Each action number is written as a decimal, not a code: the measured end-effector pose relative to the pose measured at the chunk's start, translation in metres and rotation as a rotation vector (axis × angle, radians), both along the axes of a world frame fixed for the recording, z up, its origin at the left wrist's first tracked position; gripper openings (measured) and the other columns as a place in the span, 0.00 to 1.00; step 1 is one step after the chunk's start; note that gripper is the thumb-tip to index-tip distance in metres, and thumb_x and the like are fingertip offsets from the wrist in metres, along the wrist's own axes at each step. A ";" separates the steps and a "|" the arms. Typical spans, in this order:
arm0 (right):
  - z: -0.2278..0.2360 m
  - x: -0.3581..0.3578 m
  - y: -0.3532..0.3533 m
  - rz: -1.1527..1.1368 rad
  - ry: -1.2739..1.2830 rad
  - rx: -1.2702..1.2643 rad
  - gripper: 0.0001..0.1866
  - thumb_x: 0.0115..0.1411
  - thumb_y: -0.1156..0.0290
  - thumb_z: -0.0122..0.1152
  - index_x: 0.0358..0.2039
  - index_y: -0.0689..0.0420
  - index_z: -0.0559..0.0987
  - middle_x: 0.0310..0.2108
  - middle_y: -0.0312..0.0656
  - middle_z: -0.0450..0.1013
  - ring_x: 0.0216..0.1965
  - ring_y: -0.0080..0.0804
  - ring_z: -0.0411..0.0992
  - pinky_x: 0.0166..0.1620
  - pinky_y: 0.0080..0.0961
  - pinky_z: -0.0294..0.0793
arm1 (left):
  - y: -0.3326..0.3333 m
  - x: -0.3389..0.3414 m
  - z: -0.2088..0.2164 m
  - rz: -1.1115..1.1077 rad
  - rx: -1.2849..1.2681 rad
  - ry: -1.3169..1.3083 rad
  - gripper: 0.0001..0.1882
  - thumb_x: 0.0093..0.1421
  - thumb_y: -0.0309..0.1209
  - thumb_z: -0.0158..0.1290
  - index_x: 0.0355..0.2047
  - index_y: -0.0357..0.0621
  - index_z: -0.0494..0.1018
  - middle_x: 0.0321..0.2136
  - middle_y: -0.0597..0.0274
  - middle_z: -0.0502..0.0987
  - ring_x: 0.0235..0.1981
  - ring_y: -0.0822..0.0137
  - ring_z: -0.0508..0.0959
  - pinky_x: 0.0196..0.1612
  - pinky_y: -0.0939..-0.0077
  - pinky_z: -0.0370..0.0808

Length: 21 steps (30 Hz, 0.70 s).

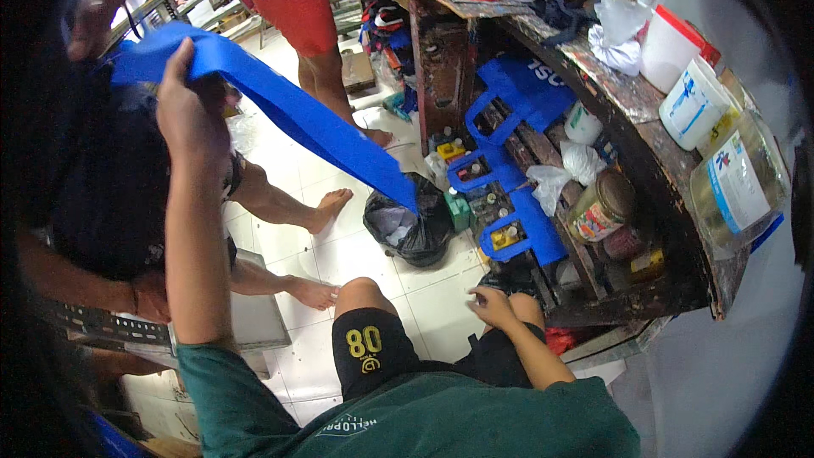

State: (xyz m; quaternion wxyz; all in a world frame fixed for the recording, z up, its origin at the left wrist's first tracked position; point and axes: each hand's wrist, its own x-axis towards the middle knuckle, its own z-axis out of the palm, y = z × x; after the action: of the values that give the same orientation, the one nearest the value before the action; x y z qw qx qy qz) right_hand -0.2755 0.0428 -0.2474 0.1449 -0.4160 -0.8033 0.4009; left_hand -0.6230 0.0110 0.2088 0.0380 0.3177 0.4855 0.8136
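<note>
My left hand (193,110) is raised at the left, its fingers closed on a blue fabric bag (297,110). The bag hangs as a long folded strip, slanting down to the right with its lower tip above a black plastic bag (415,233) on the floor. Just beyond my left hand, a co-worker's hand (93,21) is close to the strip's upper end; whether it touches is unclear. Low over my right knee is my right hand (493,307), its fingers curled with nothing visible in them. Several blue bags with cut-out handles (530,233) lie on the wooden rack (585,263) beyond it.
A co-worker in dark clothes (102,170) sits close at my left, legs stretched across the tiled floor (297,348). Another person in red shorts (297,21) stands ahead. The stained bench (560,25) at right carries tubs, including a white bucket (695,102); jars (602,203) stand underneath.
</note>
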 end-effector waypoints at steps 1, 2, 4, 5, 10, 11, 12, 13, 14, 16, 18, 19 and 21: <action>0.021 -0.018 -0.007 0.107 0.105 -0.045 0.18 0.49 0.64 0.64 0.41 0.55 0.76 0.29 0.42 0.75 0.31 0.31 0.74 0.35 0.26 0.72 | 0.005 -0.002 -0.020 -0.009 -0.083 0.024 0.13 0.60 0.39 0.47 0.31 0.41 0.69 0.20 0.64 0.71 0.16 0.69 0.72 0.18 0.78 0.70; 0.045 -0.038 -0.014 0.220 0.217 -0.094 0.18 0.51 0.64 0.63 0.43 0.54 0.76 0.31 0.42 0.75 0.33 0.30 0.73 0.37 0.27 0.72 | 0.014 0.012 -0.036 -0.090 0.006 -0.107 0.14 0.61 0.40 0.46 0.33 0.41 0.69 0.23 0.63 0.73 0.20 0.69 0.74 0.23 0.75 0.76; 0.117 -0.077 -0.024 0.342 0.399 -0.248 0.23 0.56 0.60 0.57 0.50 0.58 0.70 0.46 0.47 0.70 0.48 0.36 0.69 0.51 0.30 0.66 | 0.027 0.033 -0.081 -0.102 0.109 -0.176 0.18 0.62 0.44 0.45 0.36 0.39 0.69 0.31 0.60 0.73 0.28 0.69 0.76 0.30 0.70 0.78; 0.132 -0.096 -0.024 0.326 0.548 -0.272 0.25 0.58 0.60 0.54 0.53 0.58 0.66 0.50 0.49 0.66 0.53 0.37 0.64 0.54 0.30 0.61 | 0.029 0.048 -0.104 -0.051 0.119 -0.187 0.21 0.63 0.46 0.43 0.35 0.37 0.69 0.30 0.61 0.72 0.27 0.71 0.74 0.30 0.71 0.78; 0.229 -0.150 0.001 0.157 1.084 -0.340 0.26 0.62 0.58 0.45 0.54 0.63 0.61 0.53 0.49 0.61 0.56 0.35 0.58 0.59 0.30 0.52 | 0.021 0.132 -0.210 0.164 -0.214 -0.336 0.37 0.63 0.58 0.27 0.46 0.31 0.66 0.44 0.48 0.71 0.43 0.58 0.70 0.50 0.69 0.63; 0.232 -0.160 0.005 0.222 1.221 -0.487 0.21 0.60 0.64 0.47 0.50 0.64 0.63 0.48 0.46 0.65 0.51 0.31 0.62 0.56 0.29 0.57 | 0.012 0.130 -0.251 0.166 -0.541 -0.178 0.38 0.63 0.58 0.23 0.52 0.35 0.62 0.49 0.48 0.68 0.50 0.56 0.67 0.53 0.68 0.61; 0.231 -0.164 0.003 0.172 1.167 -0.418 0.20 0.60 0.67 0.48 0.49 0.63 0.63 0.47 0.46 0.66 0.50 0.30 0.63 0.54 0.29 0.60 | 0.007 0.133 -0.285 0.118 -0.679 -0.095 0.37 0.63 0.58 0.24 0.52 0.36 0.61 0.50 0.48 0.67 0.50 0.56 0.67 0.53 0.68 0.61; 0.230 -0.165 0.001 0.119 1.106 -0.349 0.19 0.59 0.69 0.49 0.49 0.63 0.63 0.45 0.45 0.67 0.48 0.30 0.65 0.52 0.28 0.62 | 0.006 0.138 -0.310 0.024 -0.633 -0.127 0.37 0.63 0.58 0.24 0.53 0.36 0.61 0.50 0.48 0.67 0.51 0.55 0.67 0.53 0.67 0.62; 0.226 -0.168 -0.003 0.080 1.043 -0.292 0.18 0.58 0.71 0.49 0.48 0.63 0.63 0.44 0.45 0.68 0.46 0.29 0.66 0.51 0.28 0.64 | 0.001 0.139 -0.334 -0.046 -0.606 -0.163 0.37 0.63 0.58 0.25 0.53 0.37 0.60 0.51 0.48 0.66 0.51 0.55 0.67 0.53 0.66 0.62; 0.219 -0.168 -0.001 0.095 1.013 -0.302 0.25 0.56 0.78 0.48 0.54 0.63 0.57 0.42 0.47 0.69 0.43 0.29 0.69 0.46 0.27 0.68 | -0.001 0.142 -0.365 -0.304 -0.427 -0.398 0.37 0.63 0.58 0.25 0.54 0.38 0.59 0.52 0.49 0.65 0.51 0.55 0.66 0.53 0.65 0.62; 0.238 -0.160 0.005 0.128 1.019 -0.452 0.27 0.56 0.79 0.47 0.57 0.62 0.54 0.42 0.49 0.69 0.42 0.29 0.69 0.45 0.27 0.69 | -0.012 0.141 -0.392 -0.602 -0.105 -0.772 0.36 0.62 0.58 0.26 0.54 0.39 0.59 0.52 0.49 0.65 0.52 0.54 0.66 0.53 0.63 0.62; 0.247 -0.152 0.015 0.151 0.956 -0.543 0.30 0.56 0.81 0.47 0.59 0.59 0.52 0.44 0.46 0.69 0.45 0.27 0.68 0.50 0.25 0.66 | -0.022 0.138 -0.404 -0.804 0.146 -0.930 0.36 0.62 0.58 0.27 0.55 0.39 0.58 0.53 0.49 0.64 0.52 0.54 0.65 0.53 0.63 0.62; 0.265 -0.139 0.036 0.179 0.913 -0.507 0.32 0.55 0.82 0.47 0.60 0.60 0.52 0.45 0.46 0.69 0.46 0.27 0.67 0.50 0.24 0.66 | -0.040 0.127 -0.423 -1.133 0.489 -1.176 0.36 0.62 0.58 0.27 0.55 0.40 0.57 0.54 0.49 0.63 0.53 0.53 0.65 0.54 0.61 0.62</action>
State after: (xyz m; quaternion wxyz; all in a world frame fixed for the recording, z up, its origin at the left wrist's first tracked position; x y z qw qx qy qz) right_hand -0.4145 0.0789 0.0181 0.3400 -0.1509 -0.5685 0.7337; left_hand -0.4962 -0.0290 -0.2139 0.6156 0.0378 -0.0349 0.7864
